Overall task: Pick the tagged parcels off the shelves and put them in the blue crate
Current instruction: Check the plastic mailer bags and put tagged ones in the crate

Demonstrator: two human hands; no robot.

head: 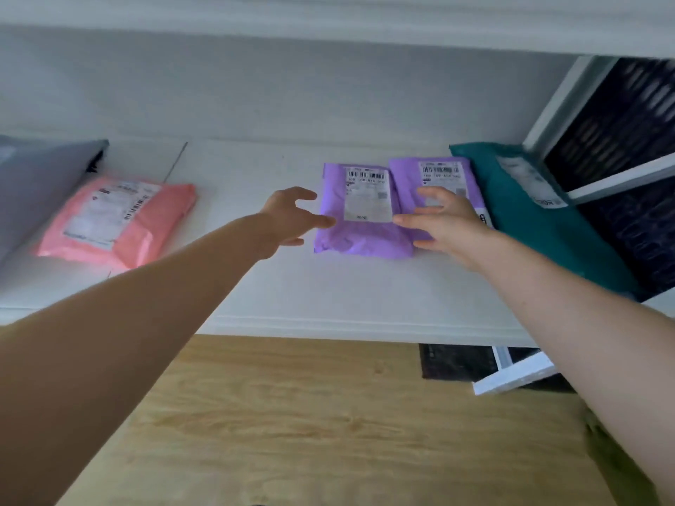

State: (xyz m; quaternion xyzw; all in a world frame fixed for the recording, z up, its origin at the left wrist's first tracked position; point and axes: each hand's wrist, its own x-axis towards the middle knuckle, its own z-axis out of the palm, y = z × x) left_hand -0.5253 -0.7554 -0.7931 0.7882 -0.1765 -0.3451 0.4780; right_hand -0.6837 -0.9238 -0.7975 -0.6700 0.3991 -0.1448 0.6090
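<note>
On the white shelf (pixel 328 286) the left purple parcel (pixel 361 235) and right purple parcel (pixel 404 182) lie side by side, between a pink parcel (pixel 160 213) and a teal parcel (pixel 548 231). The left hand (pixel 288 217), fingers spread wide, reaches the left one's edge. The right hand (pixel 445 220) lies open over the right one, seemingly touching it.

The left forearm (pixel 146 323) and the right forearm (pixel 569 304) were bare along their whole visible length, from below the front edge of the white shelf (pixel 365 297) to above its board. The left hand (pixel 288 220) and the right hand (pixel 442 222), both over that shelf, were bare too, with the nails too blurred to make out. Below the shelf's edge, beside the right forearm, a dark green patch (pixel 606 454) showed, perhaps clothing.
</note>
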